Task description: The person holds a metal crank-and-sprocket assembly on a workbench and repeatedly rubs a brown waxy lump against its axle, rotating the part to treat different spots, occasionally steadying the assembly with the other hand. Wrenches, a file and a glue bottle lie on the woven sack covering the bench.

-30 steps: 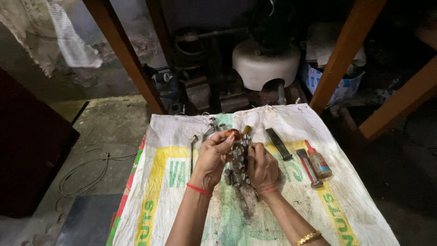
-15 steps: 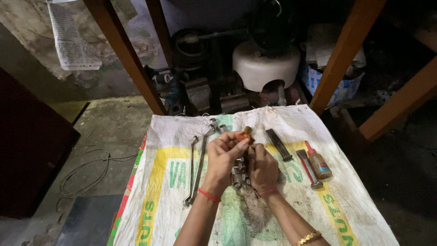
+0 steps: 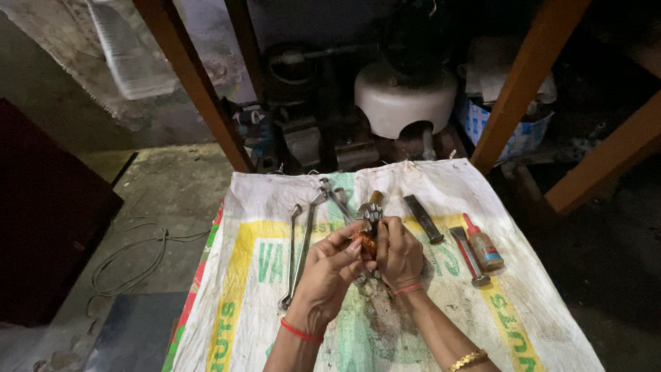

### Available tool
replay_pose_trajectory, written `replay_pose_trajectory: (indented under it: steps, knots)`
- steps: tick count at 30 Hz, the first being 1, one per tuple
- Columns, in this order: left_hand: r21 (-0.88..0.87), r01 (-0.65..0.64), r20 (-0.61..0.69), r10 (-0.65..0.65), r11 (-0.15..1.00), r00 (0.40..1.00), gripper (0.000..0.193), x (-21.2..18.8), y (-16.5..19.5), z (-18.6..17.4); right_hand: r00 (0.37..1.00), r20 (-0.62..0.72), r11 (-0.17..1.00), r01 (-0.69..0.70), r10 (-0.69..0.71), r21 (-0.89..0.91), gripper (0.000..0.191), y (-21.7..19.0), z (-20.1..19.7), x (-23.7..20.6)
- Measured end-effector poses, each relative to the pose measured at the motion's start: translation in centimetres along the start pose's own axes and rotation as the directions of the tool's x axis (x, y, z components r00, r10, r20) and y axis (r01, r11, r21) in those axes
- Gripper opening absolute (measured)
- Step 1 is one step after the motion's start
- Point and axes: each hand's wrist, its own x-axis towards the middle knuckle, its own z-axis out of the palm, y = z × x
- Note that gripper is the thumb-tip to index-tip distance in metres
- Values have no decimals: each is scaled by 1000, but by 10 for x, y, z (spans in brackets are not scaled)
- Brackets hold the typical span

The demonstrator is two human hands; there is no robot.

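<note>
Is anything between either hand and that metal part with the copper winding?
Nothing visible. Both the left hand and right hand already touch the metal part, fingers closed around it above the sack.

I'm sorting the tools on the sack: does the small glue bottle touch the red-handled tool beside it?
Apart. In the head view a thin strip of bare sack shows between the glue bottle and the red-handled tool along their lengths.

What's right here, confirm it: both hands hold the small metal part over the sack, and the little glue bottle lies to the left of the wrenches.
Not quite. In the head view both hands, left hand and right hand, do hold the small metal part over the sack, but the glue bottle lies to the right, far from the wrenches.
</note>
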Motion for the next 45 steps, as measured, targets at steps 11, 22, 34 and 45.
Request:
replay_pose_trajectory:
  steps: [11, 22, 34, 45]
  knots:
    - [-36, 20, 140, -15, 999, 990, 24, 18, -7, 6, 999, 41, 998, -26, 24, 55, 32, 33, 26, -12]
    - [703, -320, 131, 327, 635, 936, 18, 33, 10, 16, 994, 92, 993, -49, 59, -110, 24, 35, 24, -14]
    - [826, -564, 470, 577, -19, 668, 31, 3, -31, 18, 992, 51, 992, -114, 112, 53, 20, 10, 7, -5]
    - [201, -479, -267, 518, 855, 813, 25, 26, -22, -48, 996, 67, 998, -63, 64, -14, 19, 7, 5, 0]
